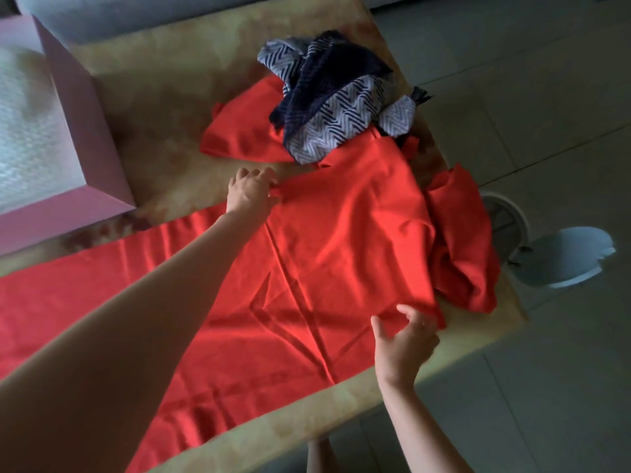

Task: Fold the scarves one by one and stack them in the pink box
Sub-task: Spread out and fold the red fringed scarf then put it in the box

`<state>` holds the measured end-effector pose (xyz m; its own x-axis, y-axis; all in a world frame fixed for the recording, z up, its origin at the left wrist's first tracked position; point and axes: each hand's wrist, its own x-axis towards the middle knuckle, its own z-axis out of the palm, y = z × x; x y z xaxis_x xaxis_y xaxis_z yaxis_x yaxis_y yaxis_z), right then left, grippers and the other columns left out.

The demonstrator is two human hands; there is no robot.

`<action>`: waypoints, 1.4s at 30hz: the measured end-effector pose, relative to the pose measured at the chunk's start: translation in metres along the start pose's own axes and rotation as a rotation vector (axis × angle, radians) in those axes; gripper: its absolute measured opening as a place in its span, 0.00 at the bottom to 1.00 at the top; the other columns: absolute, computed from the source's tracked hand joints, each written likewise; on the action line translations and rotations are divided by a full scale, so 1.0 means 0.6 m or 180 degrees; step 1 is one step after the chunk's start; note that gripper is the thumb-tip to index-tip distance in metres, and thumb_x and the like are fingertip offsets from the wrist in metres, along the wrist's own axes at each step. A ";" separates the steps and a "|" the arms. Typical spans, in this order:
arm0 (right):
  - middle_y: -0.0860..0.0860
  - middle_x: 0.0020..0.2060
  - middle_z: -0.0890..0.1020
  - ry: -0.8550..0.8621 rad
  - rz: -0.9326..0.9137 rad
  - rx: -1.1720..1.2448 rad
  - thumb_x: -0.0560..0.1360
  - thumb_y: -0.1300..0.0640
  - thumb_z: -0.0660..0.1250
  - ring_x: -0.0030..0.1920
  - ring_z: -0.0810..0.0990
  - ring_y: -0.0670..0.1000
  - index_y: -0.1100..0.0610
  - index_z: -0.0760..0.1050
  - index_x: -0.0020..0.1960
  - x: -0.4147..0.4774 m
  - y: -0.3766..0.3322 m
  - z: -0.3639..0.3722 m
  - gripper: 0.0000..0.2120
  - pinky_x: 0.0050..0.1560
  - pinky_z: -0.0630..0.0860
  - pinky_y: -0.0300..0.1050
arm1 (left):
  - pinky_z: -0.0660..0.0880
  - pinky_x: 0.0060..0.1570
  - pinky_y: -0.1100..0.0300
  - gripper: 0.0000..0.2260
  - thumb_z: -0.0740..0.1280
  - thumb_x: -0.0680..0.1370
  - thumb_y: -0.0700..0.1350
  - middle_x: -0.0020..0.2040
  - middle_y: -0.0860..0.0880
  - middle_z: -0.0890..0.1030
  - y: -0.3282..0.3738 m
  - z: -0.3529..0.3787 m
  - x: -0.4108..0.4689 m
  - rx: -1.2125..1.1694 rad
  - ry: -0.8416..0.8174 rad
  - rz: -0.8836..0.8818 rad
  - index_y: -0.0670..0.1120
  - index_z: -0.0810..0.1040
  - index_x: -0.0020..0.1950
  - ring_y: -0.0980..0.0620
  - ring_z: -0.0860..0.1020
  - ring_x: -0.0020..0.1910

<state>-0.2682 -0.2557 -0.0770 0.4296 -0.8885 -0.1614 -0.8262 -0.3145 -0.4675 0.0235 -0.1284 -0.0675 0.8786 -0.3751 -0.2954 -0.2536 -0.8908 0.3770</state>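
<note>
Long plain red cloth scarf (307, 254) lies lengthwise across table (164, 124), one end doubled back over itself on the R side.

Left hand (251, 192): grip closed, fingers pinching far corner of the doubled layer. Right hand (404, 339): grip closed on near corner, thumb on top, cloth betw. thumb & fingers. Holding both corners prob. keeps the fold edge straight & taut so the layers line up. An early fold, my guess. Rest of scarf trails L, flat, to frame edge.

More red cloth bunched at R table edge & behind; can't tell if same piece. Crumpled navy-and-white zigzag-print scarf (327, 107) sits on it, far side, not yet folded.

Open pink cardboard box (85, 107) at table's far L, near left hand. Pale textured stuff inside, unclear what.

Table: mottled tan-yellow top, matte. Room: dim, grey floor tiles (546, 97), grey sofa (136, 15) beyond table, white round plastic object (563, 254) on floor at R.
</note>
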 end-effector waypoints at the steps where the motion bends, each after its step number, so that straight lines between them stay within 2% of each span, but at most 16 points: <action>1: 0.63 0.50 0.77 -0.0041 0.0065 -0.0018 0.62 0.59 0.79 0.52 0.72 0.65 0.61 0.78 0.53 -0.012 0.006 -0.001 0.22 0.53 0.64 0.53 | 0.62 0.62 0.51 0.14 0.69 0.74 0.46 0.58 0.43 0.76 0.002 0.002 0.002 0.0008 0.0031 -0.0036 0.47 0.77 0.60 0.42 0.67 0.63; 4: 0.62 0.50 0.76 -0.0155 -0.0005 -0.0048 0.62 0.57 0.80 0.50 0.73 0.64 0.61 0.77 0.53 -0.041 0.012 0.005 0.22 0.52 0.69 0.54 | 0.62 0.62 0.51 0.13 0.68 0.75 0.45 0.60 0.43 0.73 0.004 0.006 0.004 -0.0046 0.0134 -0.0100 0.46 0.78 0.59 0.42 0.67 0.63; 7: 0.63 0.54 0.73 -0.0150 0.0453 0.0170 0.63 0.56 0.79 0.52 0.72 0.66 0.62 0.74 0.57 -0.061 0.001 0.008 0.26 0.52 0.70 0.56 | 0.62 0.61 0.52 0.11 0.66 0.77 0.45 0.57 0.41 0.78 0.009 0.005 0.005 -0.0350 0.0299 -0.0216 0.44 0.76 0.58 0.41 0.70 0.62; 11: 0.64 0.62 0.65 0.0063 0.1059 0.0672 0.64 0.63 0.78 0.59 0.67 0.66 0.63 0.66 0.66 -0.066 -0.019 0.005 0.34 0.58 0.68 0.57 | 0.66 0.58 0.52 0.09 0.65 0.77 0.45 0.51 0.41 0.81 0.019 -0.008 0.003 -0.0696 0.0417 -0.0374 0.45 0.75 0.56 0.40 0.77 0.55; 15: 0.64 0.60 0.68 0.0217 0.1476 0.1032 0.64 0.68 0.77 0.58 0.70 0.66 0.64 0.64 0.67 -0.064 -0.016 0.013 0.36 0.62 0.68 0.60 | 0.71 0.48 0.53 0.08 0.65 0.77 0.45 0.51 0.42 0.81 0.023 -0.014 0.002 -0.0950 0.0457 -0.0544 0.46 0.76 0.55 0.40 0.78 0.52; 18: 0.59 0.51 0.74 0.0165 0.1506 0.1248 0.66 0.70 0.75 0.53 0.75 0.64 0.65 0.64 0.65 -0.069 -0.013 0.021 0.31 0.58 0.72 0.60 | 0.70 0.52 0.53 0.08 0.64 0.78 0.45 0.53 0.41 0.81 0.024 -0.011 0.001 -0.0772 0.0397 -0.0492 0.47 0.77 0.56 0.39 0.77 0.55; 22: 0.55 0.42 0.80 0.0298 0.1572 0.1105 0.69 0.66 0.73 0.47 0.79 0.58 0.63 0.66 0.63 -0.061 -0.009 0.019 0.25 0.50 0.71 0.50 | 0.67 0.57 0.52 0.09 0.63 0.78 0.44 0.53 0.40 0.81 0.025 -0.001 0.001 -0.0663 0.0514 -0.0466 0.45 0.76 0.57 0.39 0.77 0.55; 25: 0.56 0.42 0.82 0.0417 0.1342 0.0919 0.69 0.64 0.73 0.47 0.79 0.59 0.62 0.69 0.60 -0.052 -0.006 0.012 0.22 0.49 0.70 0.50 | 0.63 0.61 0.50 0.11 0.63 0.78 0.43 0.58 0.40 0.78 0.024 0.009 0.007 -0.0364 0.0644 -0.0498 0.43 0.74 0.60 0.40 0.72 0.60; 27: 0.58 0.45 0.81 0.0515 0.1116 0.0833 0.67 0.65 0.75 0.49 0.77 0.62 0.63 0.71 0.59 -0.044 -0.004 0.006 0.22 0.51 0.70 0.52 | 0.61 0.64 0.47 0.16 0.63 0.77 0.41 0.64 0.40 0.72 0.032 0.012 0.003 -0.0038 0.0787 -0.0463 0.41 0.70 0.65 0.39 0.66 0.65; 30: 0.62 0.46 0.79 0.0706 0.0835 0.0902 0.65 0.67 0.76 0.49 0.76 0.64 0.67 0.73 0.57 -0.013 0.000 -0.010 0.23 0.53 0.68 0.53 | 0.63 0.61 0.43 0.19 0.65 0.73 0.38 0.64 0.38 0.70 0.067 0.024 -0.019 0.0026 0.1002 0.0250 0.41 0.71 0.64 0.37 0.67 0.62; 32: 0.65 0.48 0.78 0.0899 0.0601 0.0895 0.64 0.67 0.76 0.49 0.75 0.66 0.68 0.74 0.57 0.026 0.003 -0.025 0.24 0.54 0.68 0.54 | 0.67 0.60 0.43 0.21 0.67 0.70 0.39 0.63 0.41 0.73 0.099 0.050 -0.039 -0.0145 0.0676 0.1107 0.44 0.74 0.64 0.38 0.70 0.61; 35: 0.65 0.55 0.74 0.1021 0.0561 0.0908 0.65 0.63 0.76 0.55 0.72 0.66 0.65 0.73 0.61 0.101 0.001 -0.056 0.26 0.58 0.66 0.55 | 0.59 0.69 0.45 0.26 0.67 0.75 0.46 0.74 0.44 0.65 0.149 0.101 -0.068 -0.0034 -0.0245 0.1912 0.49 0.67 0.72 0.42 0.65 0.71; 37: 0.63 0.61 0.70 0.0978 0.0647 0.0813 0.66 0.58 0.76 0.59 0.69 0.65 0.62 0.70 0.66 0.147 0.002 -0.075 0.31 0.59 0.64 0.55 | 0.51 0.74 0.47 0.28 0.62 0.79 0.50 0.78 0.49 0.51 0.177 0.129 -0.081 0.0310 -0.0679 0.1993 0.52 0.56 0.76 0.48 0.53 0.76; 39: 0.62 0.66 0.68 0.0838 0.0667 0.0664 0.66 0.53 0.77 0.64 0.67 0.64 0.60 0.66 0.70 0.190 0.011 -0.087 0.37 0.62 0.62 0.54 | 0.48 0.74 0.46 0.29 0.59 0.80 0.52 0.78 0.50 0.44 0.198 0.143 -0.081 0.0673 -0.0815 0.1834 0.54 0.50 0.77 0.51 0.46 0.77; 41: 0.60 0.68 0.68 0.0545 0.0703 0.0437 0.66 0.48 0.77 0.67 0.65 0.63 0.59 0.67 0.70 0.230 0.031 -0.090 0.38 0.64 0.62 0.55 | 0.48 0.74 0.47 0.26 0.60 0.80 0.51 0.78 0.51 0.47 0.218 0.141 -0.073 0.0702 -0.0768 0.1594 0.55 0.55 0.76 0.52 0.47 0.77; 42: 0.59 0.66 0.71 0.0369 0.0626 0.0251 0.65 0.45 0.75 0.66 0.67 0.63 0.58 0.72 0.66 0.245 0.040 -0.092 0.34 0.63 0.63 0.56 | 0.50 0.73 0.50 0.23 0.60 0.79 0.49 0.78 0.51 0.51 0.230 0.135 -0.069 0.0477 -0.0699 0.1418 0.55 0.60 0.75 0.51 0.51 0.76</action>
<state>-0.2451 -0.4124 -0.0642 0.2147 -0.9639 -0.1575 -0.8569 -0.1085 -0.5040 -0.0804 -0.2564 -0.0743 0.5707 -0.7570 -0.3182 -0.6530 -0.6534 0.3831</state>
